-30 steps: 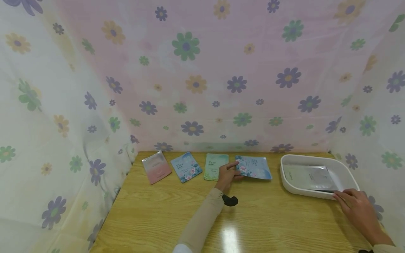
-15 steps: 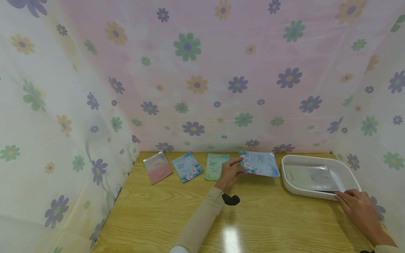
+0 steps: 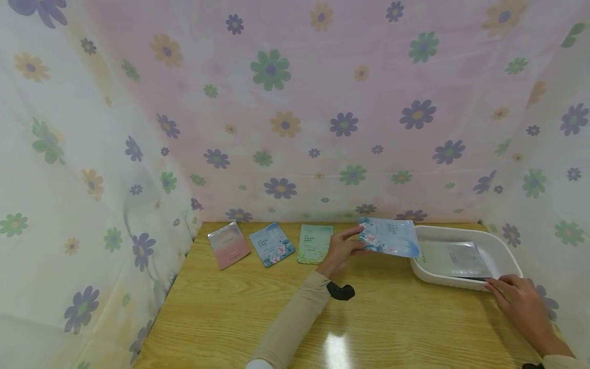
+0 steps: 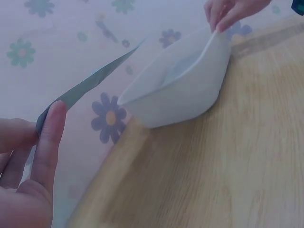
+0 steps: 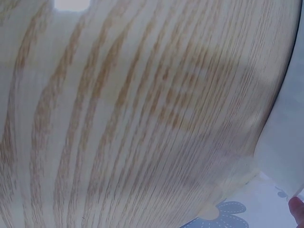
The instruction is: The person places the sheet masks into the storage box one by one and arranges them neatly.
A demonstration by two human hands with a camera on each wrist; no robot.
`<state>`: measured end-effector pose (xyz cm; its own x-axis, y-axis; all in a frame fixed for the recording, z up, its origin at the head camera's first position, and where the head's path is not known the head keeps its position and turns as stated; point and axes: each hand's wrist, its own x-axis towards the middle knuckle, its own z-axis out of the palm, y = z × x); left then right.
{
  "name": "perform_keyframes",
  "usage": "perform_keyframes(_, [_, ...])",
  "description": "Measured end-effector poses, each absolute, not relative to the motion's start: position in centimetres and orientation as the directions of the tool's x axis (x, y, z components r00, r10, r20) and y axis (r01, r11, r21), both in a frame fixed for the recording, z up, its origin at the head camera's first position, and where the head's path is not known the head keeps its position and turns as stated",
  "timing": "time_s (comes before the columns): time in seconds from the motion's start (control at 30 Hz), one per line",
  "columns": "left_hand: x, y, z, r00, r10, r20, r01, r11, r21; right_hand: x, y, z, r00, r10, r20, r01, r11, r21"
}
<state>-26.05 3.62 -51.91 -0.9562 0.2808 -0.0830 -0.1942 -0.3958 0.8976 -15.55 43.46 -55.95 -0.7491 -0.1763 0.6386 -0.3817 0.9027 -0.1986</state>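
My left hand (image 3: pixel 340 251) pinches the left edge of a blue flowered face mask packet (image 3: pixel 392 237), raised above the table. Its far right corner overlaps the left rim of a white basket (image 3: pixel 447 281) in the head view. Seen from the left wrist, the packet (image 4: pixel 95 81) is edge-on between thumb and fingers, apart from the basket (image 4: pixel 183 102). My right hand (image 3: pixel 523 302) grips the basket's near right rim. Inside the basket lies a silver-green packet (image 3: pixel 454 259), with a dark edge showing under it. Only a fingertip of the right hand (image 5: pixel 298 209) shows in the right wrist view.
On the wooden table (image 3: pixel 258 312), a pink-silver packet (image 3: pixel 229 246), another blue flowered packet (image 3: pixel 272 244) and a green packet (image 3: pixel 313 243) lie in a row to the left. Flowered curtains (image 3: pixel 286 102) close off the back and both sides.
My left hand has lifted the blue flowered packet and carried it right, from beside the green packet to the basket's left rim. The right hand has stayed on the basket.
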Motion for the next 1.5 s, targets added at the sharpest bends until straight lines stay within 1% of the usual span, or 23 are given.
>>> perform_keyframes(0.13, [-26.1, 4.5, -51.6, -0.951, 0.3, -0.074, -0.204, -0.429, 0.88, -15.5, 43.5, -56.0, -0.767, -0.16, 0.621, -0.357, 0.911, -0.205])
perform_keyframes(0.2, [-26.0, 5.0, -51.4, -0.95, 0.303, -0.072, -0.206, -0.438, 0.875, -15.5, 43.5, -56.0, -0.766, -0.164, 0.622, -0.359, 0.911, -0.202])
perform_keyframes(0.5, [-25.9, 7.6, -50.8, -0.947, 0.312, -0.073, -0.216, -0.453, 0.865, -15.6, 43.5, -55.8, -0.745, -0.182, 0.642, -0.382, 0.905, -0.186])
perform_keyframes(0.7, [-26.2, 9.9, -50.6, -0.95, 0.296, -0.096, -0.229, -0.455, 0.86, -15.7, 43.6, -55.8, -0.716, -0.202, 0.668, -0.416, 0.892, -0.175])
perform_keyframes(0.9, [-26.1, 12.1, -50.4, -0.944, 0.311, -0.113, -0.254, -0.463, 0.849, -15.5, 43.4, -55.7, -0.735, -0.188, 0.651, -0.392, 0.902, -0.181])
perform_keyframes(1.03, [-26.2, 13.6, -50.6, -0.94, 0.312, -0.138, -0.277, -0.46, 0.844, -15.4, 43.4, -55.8, -0.729, -0.192, 0.657, -0.398, 0.899, -0.18])
perform_keyframes(1.5, [-26.5, 18.1, -52.1, -0.945, 0.265, -0.192, -0.291, -0.41, 0.865, -15.5, 43.5, -56.0, -0.733, -0.174, 0.658, -0.385, 0.903, -0.191])
